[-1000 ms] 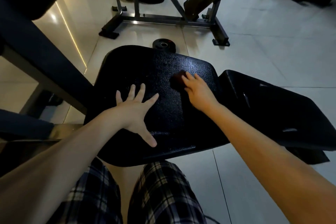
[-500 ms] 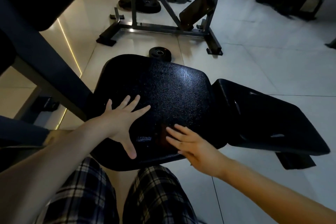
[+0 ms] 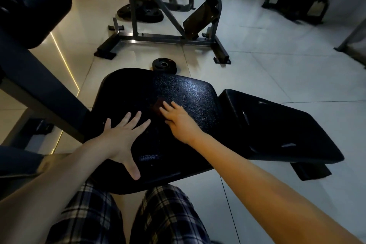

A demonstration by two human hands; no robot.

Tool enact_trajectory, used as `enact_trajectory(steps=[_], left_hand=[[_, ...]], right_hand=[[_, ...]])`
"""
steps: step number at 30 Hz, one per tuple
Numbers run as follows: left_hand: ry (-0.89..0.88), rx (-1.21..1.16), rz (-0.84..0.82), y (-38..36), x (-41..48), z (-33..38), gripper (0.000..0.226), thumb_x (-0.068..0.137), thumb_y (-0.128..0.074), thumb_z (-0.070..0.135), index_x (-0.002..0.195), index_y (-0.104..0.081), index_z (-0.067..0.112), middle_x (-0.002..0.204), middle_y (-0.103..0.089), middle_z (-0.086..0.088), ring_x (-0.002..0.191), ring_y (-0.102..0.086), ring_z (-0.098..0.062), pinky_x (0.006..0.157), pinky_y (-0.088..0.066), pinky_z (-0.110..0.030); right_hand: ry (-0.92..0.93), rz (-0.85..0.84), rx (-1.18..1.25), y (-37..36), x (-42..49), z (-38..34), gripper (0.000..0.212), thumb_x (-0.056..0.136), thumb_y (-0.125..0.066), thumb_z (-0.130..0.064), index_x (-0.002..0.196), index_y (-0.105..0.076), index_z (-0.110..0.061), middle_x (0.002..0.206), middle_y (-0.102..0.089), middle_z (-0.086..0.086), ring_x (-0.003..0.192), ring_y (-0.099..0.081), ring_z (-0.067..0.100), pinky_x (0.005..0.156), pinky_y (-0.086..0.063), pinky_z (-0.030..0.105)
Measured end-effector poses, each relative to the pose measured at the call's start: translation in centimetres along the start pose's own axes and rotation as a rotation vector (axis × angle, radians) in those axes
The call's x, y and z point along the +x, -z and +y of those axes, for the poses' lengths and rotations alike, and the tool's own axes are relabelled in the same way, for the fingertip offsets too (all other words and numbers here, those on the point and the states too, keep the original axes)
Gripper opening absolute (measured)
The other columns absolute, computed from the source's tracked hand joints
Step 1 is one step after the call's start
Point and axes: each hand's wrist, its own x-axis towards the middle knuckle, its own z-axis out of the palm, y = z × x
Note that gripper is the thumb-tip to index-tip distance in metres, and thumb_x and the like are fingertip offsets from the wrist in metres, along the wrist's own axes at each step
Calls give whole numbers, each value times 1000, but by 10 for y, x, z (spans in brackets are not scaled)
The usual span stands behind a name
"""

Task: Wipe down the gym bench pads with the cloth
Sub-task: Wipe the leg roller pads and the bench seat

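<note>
—Looking for the cloth [image 3: 157, 106], where is it?

—Middle of the frame, on the seat pad [image 3: 190, 93], a small dark reddish patch. Most of it is hidden under the fingertips of the right hand [image 3: 178, 120], which lie fairly straight and press it flat rather than curl round it.

—And the left hand [image 3: 120, 140]?

—Spread wide, palm down on the near left part of the same pad, holding nothing.

—How will the cloth handle?

—Soft and light, I judge. It will likely bunch or slip out unless the fingers put weight on it. Flat pressure over its middle suits it better than a pinch at 1 corner.

—The pads?

—2 show: the seat pad and the long back pad [image 3: 277, 128] just beside it on the right. Both look like firm padding under pebbled, glossy vinyl, so the cloth should glide easily. The back pad has small pale marks, perhaps tears, though I cannot tell. A cloth could snag there.
</note>
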Motion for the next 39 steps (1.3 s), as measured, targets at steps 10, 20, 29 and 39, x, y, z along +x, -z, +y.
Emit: enact_trajectory(steps=[10, 20, 29, 39], left_hand=[[15, 10, -17, -2, -1, 1, 163, 45, -80, 75, 131, 45, 17, 135, 51, 4, 139, 38, -23, 114, 12, -64], [47, -58, 20, -18, -19, -17, 157, 34, -50, 98, 135, 44, 23, 141, 53, -5, 136, 43, -19, 117, 18, -50], [-17, -94, 57, -30, -36, -38, 156, 48, -61, 88, 141, 40, 13, 142, 51, 0, 137, 41, -15, 115, 21, -35], [-4, -91, 109, -34, -35, -36, 159, 49, -68, 85, 142, 38, 12, 145, 49, 0, 137, 41, -16, 116, 21, -36]], right_hand=[[360, -107, 41, -7, -122, 1, 45, 102, -31, -31, 141, -45, -13, 153, -33, 1, 147, -15, 22, 118, -13, 41], [10, -4, -77, -4, 18, -13, 51, 99, -43, -8, 148, -31, -14, 158, -20, 5, 147, -8, 29, 119, -4, 46], [288, -111, 27, -11, -66, -24, 46, 97, -46, -13, 142, -42, -10, 153, -30, 6, 145, -18, 26, 119, -12, 42], [391, -115, 32, -22, -60, -35, 43, 98, -41, -18, 141, -45, -15, 153, -31, 0, 146, -16, 20, 118, -3, 33]])
